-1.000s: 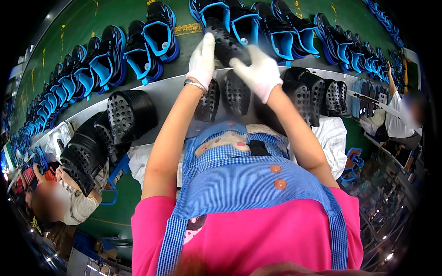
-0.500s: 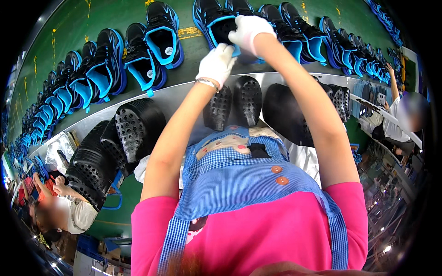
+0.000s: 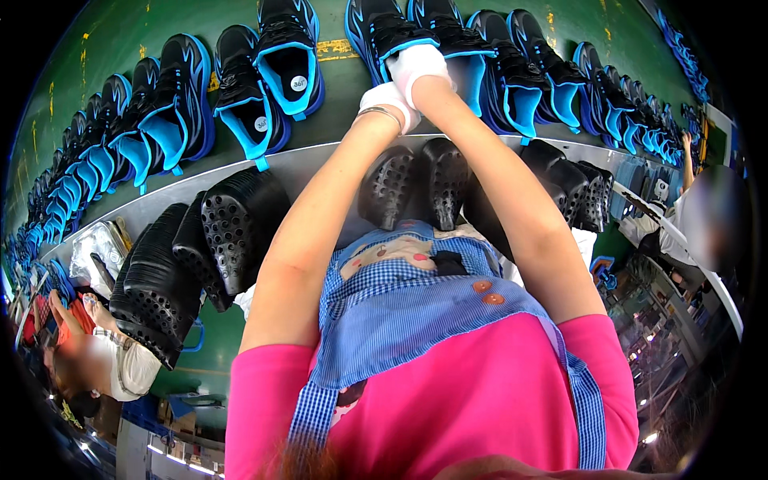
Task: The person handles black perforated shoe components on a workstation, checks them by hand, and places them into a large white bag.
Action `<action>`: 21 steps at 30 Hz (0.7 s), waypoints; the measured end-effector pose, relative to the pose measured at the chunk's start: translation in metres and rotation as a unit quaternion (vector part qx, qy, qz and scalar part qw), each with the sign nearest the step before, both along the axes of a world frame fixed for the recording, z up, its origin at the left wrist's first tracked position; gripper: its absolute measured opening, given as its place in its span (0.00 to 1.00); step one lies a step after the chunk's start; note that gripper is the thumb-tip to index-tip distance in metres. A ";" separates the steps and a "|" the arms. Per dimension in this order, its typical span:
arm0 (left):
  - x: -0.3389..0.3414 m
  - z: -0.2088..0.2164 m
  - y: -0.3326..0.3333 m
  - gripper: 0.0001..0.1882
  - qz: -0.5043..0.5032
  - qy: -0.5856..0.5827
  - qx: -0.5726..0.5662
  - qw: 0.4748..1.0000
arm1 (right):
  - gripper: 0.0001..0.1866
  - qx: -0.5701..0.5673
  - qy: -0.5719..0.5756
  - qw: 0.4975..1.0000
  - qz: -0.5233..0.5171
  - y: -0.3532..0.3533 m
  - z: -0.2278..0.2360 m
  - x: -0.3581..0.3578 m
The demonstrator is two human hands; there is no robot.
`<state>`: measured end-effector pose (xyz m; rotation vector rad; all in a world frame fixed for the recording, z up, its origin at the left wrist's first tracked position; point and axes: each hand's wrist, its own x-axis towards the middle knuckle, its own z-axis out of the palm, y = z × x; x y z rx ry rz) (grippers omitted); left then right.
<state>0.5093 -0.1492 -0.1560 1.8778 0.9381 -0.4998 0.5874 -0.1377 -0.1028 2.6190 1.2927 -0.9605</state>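
Both my hands wear white gloves and meet at the heel opening of a black sneaker with bright blue trim [image 3: 382, 30]. My left hand [image 3: 390, 106] is curled at the heel of this sneaker, partly behind the right. My right hand [image 3: 422, 67] reaches over the opening, and its fingertips are hidden. Just to the right stands another such sneaker [image 3: 452, 36], its blue lining showing. Left of my hands, two sneakers [image 3: 290, 60] have round white stickers inside. Below my wrists, two black rounded pieces with holes [image 3: 387, 184] stand side by side.
More sneakers line the green surface [image 3: 336, 88] to the left [image 3: 178, 104] and right [image 3: 512, 72]. Stacked black perforated pieces [image 3: 164, 280] stand along the grey ledge [image 3: 320, 160]. A co-worker [image 3: 132, 364] is at lower left, another [image 3: 696, 220] at far right.
My right hand has come down to the sneaker's opening, and the left has shifted slightly down and right, so they now overlap. The sneakers near my hands appear slightly farther right in view.
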 end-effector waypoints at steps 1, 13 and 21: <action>0.000 -0.005 0.001 0.20 -0.005 -0.015 0.006 1.000 | 0.21 0.011 0.002 1.000 -0.015 0.000 0.000 0.000; 0.008 0.047 -0.008 0.18 -0.034 0.106 0.085 0.990 | 0.20 0.052 0.051 0.989 0.128 -0.016 -0.019 0.026; -0.012 0.043 -0.025 0.17 0.040 0.076 0.195 0.977 | 0.20 0.084 0.078 0.982 0.151 -0.186 0.085 0.032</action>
